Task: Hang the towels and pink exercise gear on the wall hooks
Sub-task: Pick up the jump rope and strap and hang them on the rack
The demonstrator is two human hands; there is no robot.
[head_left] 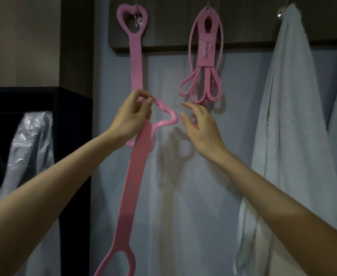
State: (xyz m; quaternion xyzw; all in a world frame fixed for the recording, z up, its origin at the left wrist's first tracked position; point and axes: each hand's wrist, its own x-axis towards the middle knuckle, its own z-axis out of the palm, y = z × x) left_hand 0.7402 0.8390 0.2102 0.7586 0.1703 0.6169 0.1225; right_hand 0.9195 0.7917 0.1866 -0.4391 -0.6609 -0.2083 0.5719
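1. While the left hand (132,114) pinched the upper heart-shaped loop of a pink stretch strap (131,188) between thumb and curled fingers, the strap's flat length hung down in front of the wall, with its lower loop at the bottom edge of the view.
2. A second pink heart-ended strap (136,62) hung by its top loop from the left hook (136,21) on the dark wooden hook board (243,20). Its lower part ran behind the left hand.
3. The right hand (200,128) hovered with its fingers loosely spread, just below the bundled pink resistance bands (204,56) that hung from the middle of the board. Whether it touched them could not be told.
4. A white towel (289,116) hung from the right hook (280,13).
5. A clear plastic bag (30,140) sat in the dark recess on the left.
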